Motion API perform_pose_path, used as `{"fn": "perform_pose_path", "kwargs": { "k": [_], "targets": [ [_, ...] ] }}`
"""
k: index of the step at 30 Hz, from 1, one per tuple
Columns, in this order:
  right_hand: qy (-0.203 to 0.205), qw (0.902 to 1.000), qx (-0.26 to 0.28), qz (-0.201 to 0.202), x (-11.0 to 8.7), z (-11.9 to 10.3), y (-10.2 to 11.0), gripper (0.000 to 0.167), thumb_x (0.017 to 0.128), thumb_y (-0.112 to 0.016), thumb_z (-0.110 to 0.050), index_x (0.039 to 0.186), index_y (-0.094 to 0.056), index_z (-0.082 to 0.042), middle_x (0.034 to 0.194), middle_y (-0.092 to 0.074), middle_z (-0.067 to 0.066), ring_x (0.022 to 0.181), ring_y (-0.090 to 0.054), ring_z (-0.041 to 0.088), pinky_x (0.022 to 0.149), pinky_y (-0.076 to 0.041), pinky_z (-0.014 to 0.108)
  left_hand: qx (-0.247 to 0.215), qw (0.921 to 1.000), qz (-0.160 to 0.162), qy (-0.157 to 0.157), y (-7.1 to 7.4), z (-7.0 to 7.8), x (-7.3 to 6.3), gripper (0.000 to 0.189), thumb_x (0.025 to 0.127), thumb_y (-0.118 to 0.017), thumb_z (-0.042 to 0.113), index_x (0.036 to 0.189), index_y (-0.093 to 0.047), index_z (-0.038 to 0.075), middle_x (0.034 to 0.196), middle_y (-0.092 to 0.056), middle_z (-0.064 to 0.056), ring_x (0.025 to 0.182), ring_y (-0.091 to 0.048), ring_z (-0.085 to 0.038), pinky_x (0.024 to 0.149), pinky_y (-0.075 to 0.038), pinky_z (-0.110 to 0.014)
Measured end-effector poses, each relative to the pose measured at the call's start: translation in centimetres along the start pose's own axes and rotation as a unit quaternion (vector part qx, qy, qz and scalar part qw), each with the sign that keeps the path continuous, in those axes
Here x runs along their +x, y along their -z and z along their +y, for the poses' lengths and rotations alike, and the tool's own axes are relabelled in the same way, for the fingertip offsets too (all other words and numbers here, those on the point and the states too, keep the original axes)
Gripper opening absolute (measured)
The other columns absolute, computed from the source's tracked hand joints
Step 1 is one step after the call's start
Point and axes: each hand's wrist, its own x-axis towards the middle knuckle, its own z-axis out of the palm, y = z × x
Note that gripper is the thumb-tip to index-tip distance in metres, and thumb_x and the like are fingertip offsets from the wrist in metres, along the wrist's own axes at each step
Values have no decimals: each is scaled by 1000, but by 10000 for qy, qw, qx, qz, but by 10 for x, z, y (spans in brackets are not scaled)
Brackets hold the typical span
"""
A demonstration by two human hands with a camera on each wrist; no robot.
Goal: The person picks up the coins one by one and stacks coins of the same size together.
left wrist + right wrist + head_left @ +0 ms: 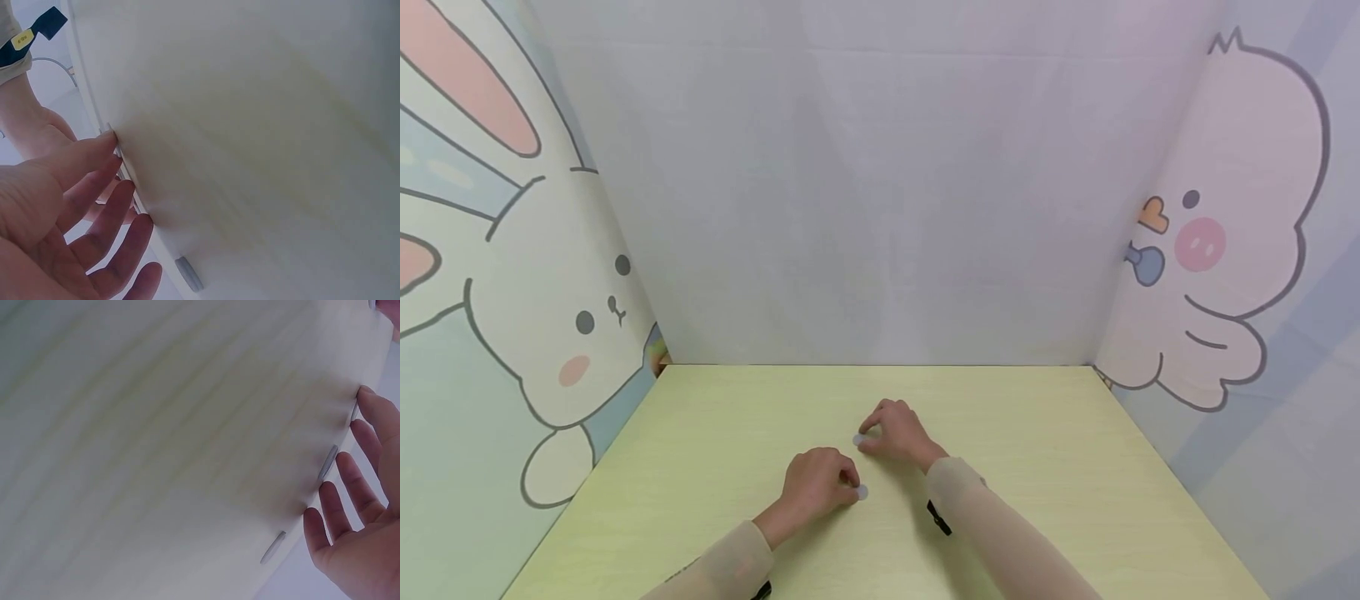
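Note:
Both hands rest low over the pale wooden tabletop (737,425). My left hand (820,483) pinches a small pale round disc (862,492) at its thumb and forefinger tips. In the left wrist view a grey disc (189,274) lies on the tabletop just past the little finger. Farther forward, my right hand (898,433) has thumb and forefinger on either side of another small pale disc (858,439). Under its other fingers, the right wrist view shows a grey disc (328,462) between the fingertips and a second grey disc (273,547) beyond the little finger.
A plain white curtain (880,192) hangs along the table's back edge. Printed cloth with a rabbit (565,317) stands at the left, and one with a white cartoon animal (1240,183) at the right. Dark straps (938,518) show at the cuffs.

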Motion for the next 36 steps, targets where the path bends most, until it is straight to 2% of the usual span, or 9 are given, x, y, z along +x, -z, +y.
{"fn": "perform_pose_path", "kwargs": {
  "k": [7,13,24,36],
  "targets": [
    [308,9988,-358,122,2,-1,-2,17,90,-87,-33,101,-86,-20,105,-70,-2,99,-57,20,87,-48,36,-3,10000,-9,0,0,0,0,15,80,-93,31,77,-80,24,79,-71,11,73,-61,-7,66,-46,-33],
    [419,9977,-483,202,3,-6,-1,15,92,-86,-32,98,-87,-18,99,-72,-2,93,-58,18,82,-50,32,16,10000,-22,-23,1,1,-1,15,80,-94,30,77,-81,24,80,-72,12,74,-61,-8,66,-47,-34],
    [383,9975,-442,402,3,-7,-3,17,89,-87,-28,94,-86,-12,96,-73,1,93,-63,21,86,-55,36,64,10000,67,-15,-2,-2,0,15,79,-94,30,77,-81,24,79,-71,12,73,-60,-6,66,-45,-32],
    [274,9985,-378,283,4,-11,-1,14,89,-87,-24,87,-85,-10,87,-69,-2,86,-63,16,87,-56,35,-18,9998,170,-74,-4,-3,-1,15,80,-93,31,76,-81,24,77,-71,13,71,-58,-4,64,-44,-31]
  ]
}}
